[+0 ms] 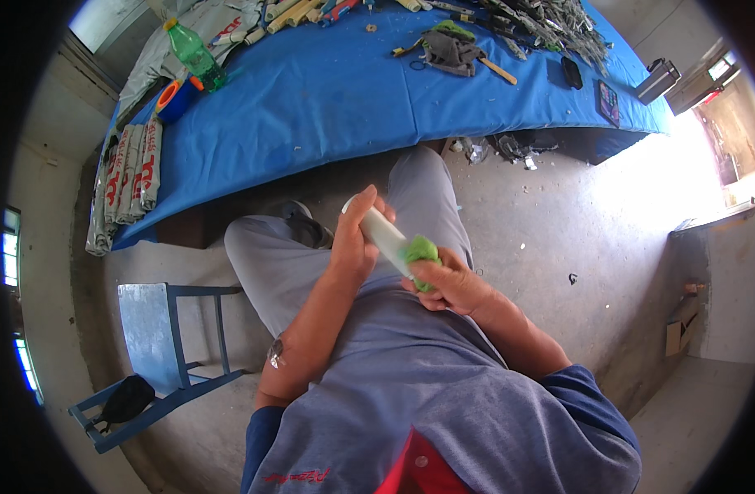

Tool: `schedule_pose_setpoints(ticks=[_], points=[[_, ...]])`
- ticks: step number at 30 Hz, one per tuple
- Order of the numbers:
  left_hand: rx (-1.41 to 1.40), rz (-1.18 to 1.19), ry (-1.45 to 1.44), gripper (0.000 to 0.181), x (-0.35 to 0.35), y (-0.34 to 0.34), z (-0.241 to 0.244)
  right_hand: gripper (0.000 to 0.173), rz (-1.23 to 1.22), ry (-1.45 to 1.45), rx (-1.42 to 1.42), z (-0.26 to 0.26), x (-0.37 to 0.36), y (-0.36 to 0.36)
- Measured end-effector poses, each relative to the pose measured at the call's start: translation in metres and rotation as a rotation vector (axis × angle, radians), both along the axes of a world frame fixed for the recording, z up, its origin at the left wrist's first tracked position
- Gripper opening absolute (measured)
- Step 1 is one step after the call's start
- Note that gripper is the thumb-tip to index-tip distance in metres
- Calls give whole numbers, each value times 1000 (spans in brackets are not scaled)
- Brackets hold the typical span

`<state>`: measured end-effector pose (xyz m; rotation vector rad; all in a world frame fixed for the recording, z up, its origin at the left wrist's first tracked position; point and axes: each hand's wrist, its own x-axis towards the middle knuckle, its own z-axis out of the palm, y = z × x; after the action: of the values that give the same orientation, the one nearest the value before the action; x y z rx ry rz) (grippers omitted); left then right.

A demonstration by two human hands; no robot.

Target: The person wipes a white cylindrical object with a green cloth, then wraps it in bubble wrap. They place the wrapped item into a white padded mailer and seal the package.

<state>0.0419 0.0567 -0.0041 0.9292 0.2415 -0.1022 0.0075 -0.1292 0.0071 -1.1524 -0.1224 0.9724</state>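
My left hand (356, 233) grips the upper end of a pale, smooth, cylinder-like piece (385, 234), held slantwise above my lap. Around its lower end my right hand (444, 279) presses a green cloth (422, 250). The cloth and that end of the piece are blurred, and the fingers hide part of both. I cannot tell exactly what the pale piece is.
Across the blue-covered table (352, 111) lie a green bottle (195, 55), a tape roll (170, 99), a grey cloth (449, 52), a phone (608, 104), pale rods (291, 13) and a heap of dark strips (547, 25). A blue stool (149, 333) stands at left.
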Motion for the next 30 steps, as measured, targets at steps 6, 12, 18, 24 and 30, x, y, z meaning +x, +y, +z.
schedule_pose_setpoints(ticks=[6,12,18,24,30], points=[[-115,-67,23,35,-2,-6,4,45,32,624,626,-18,4,-2],[20,13,112,32,-2,-5,1,42,-106,171,-27,4,-3,8],[206,5,102,31,-3,-4,4,40,-179,-580,-404,-15,-4,16],[-58,-136,-51,32,-2,-4,1,61,33,520,447,-11,11,-6],[-17,-134,21,32,-1,-8,11,46,-5,389,367,-5,5,-4]])
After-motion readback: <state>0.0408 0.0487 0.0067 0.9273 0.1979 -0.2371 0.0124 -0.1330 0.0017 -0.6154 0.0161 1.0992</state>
